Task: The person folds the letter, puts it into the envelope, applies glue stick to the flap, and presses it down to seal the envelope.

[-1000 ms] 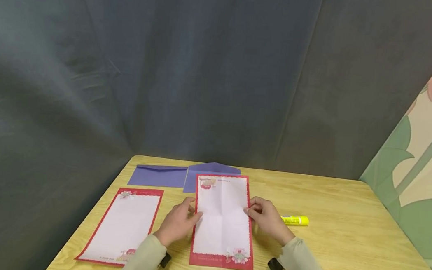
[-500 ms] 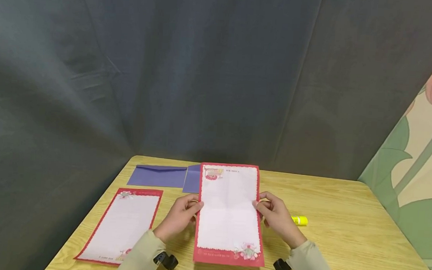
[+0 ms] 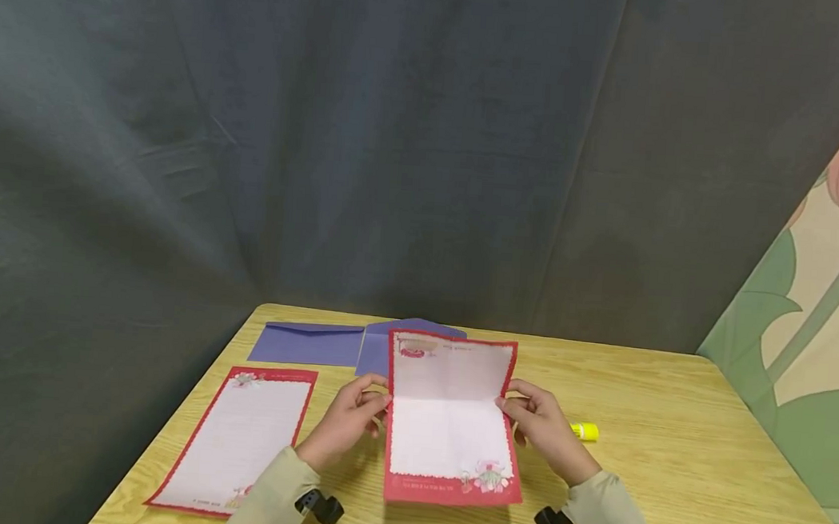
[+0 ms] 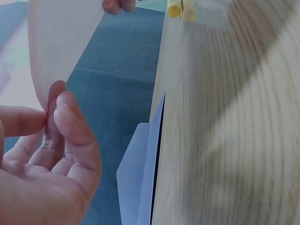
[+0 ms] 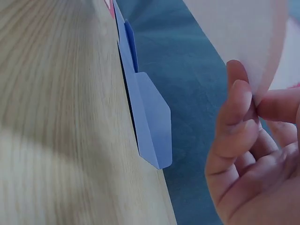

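Observation:
A sheet of letter paper (image 3: 445, 436) with a red border and printed flowers is held up between both hands, its top half bent toward me along a crosswise crease. My left hand (image 3: 348, 418) pinches its left edge between thumb and fingers; the left wrist view shows the paper (image 4: 61, 42) in that pinch. On the opposite edge my right hand (image 3: 539, 426) pinches the sheet (image 5: 243, 33) the same way at about mid-height. The sheet overlaps an open purple envelope (image 3: 373, 359) in the head view. In both wrist views the sheet stands above the wooden table.
A second red-bordered sheet (image 3: 236, 435) lies flat at the left. Behind it is another purple envelope (image 3: 306, 345) with a folded-over flap. A yellow glue stick (image 3: 585, 432) lies beyond my right hand, partly hidden by it. A dark curtain (image 3: 426, 150) hangs behind the table (image 3: 667, 453).
Both hands have lifted the sheet off its lower position and shifted it slightly right. Its top half, flat half a second ago, now bends forward along the crease.

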The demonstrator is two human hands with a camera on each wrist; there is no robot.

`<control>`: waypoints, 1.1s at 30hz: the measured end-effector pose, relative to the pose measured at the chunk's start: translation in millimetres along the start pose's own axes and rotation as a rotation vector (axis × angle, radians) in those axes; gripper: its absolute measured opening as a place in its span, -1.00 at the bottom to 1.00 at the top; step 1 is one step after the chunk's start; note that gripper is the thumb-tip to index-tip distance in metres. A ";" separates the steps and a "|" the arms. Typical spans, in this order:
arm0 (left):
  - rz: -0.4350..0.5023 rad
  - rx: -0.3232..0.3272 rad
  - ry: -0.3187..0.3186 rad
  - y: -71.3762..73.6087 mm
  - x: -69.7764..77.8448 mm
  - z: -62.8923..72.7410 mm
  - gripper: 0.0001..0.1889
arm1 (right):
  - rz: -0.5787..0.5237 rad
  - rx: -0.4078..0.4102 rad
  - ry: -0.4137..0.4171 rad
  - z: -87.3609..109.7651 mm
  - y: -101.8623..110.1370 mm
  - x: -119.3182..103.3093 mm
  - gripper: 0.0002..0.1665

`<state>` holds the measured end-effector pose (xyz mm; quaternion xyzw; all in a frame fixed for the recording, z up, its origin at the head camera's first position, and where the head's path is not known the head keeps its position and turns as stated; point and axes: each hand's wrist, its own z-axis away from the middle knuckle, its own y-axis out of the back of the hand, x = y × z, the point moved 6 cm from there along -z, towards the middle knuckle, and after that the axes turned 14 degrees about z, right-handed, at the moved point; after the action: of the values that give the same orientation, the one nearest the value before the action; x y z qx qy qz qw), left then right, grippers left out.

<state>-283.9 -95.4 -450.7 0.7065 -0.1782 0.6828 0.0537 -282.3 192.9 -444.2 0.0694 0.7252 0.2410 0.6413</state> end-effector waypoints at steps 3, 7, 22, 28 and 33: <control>-0.006 0.000 -0.004 0.3 1.3 0.5 -0.81 | -0.014 -0.007 0.005 -0.9 0.7 0.6 -0.66; -0.026 0.018 -0.006 0.1 2.0 1.0 -0.83 | 0.001 0.002 -0.022 -0.9 1.5 0.9 -0.69; -0.085 0.040 -0.034 -3.0 1.5 2.6 -0.78 | 0.070 0.020 -0.004 -1.5 -4.4 -7.2 -0.67; -0.092 0.040 -0.082 -11.0 5.2 2.8 -0.80 | 0.022 -0.023 0.108 1.6 -9.6 -23.2 -0.63; -0.131 0.020 -0.113 -21.4 9.6 1.5 -0.85 | 0.031 -0.077 0.184 2.7 -19.3 -35.4 -0.61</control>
<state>-275.6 -77.7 -437.8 0.7545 -0.1274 0.6386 0.0813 -269.7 162.2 -421.2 0.0335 0.7700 0.2840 0.5703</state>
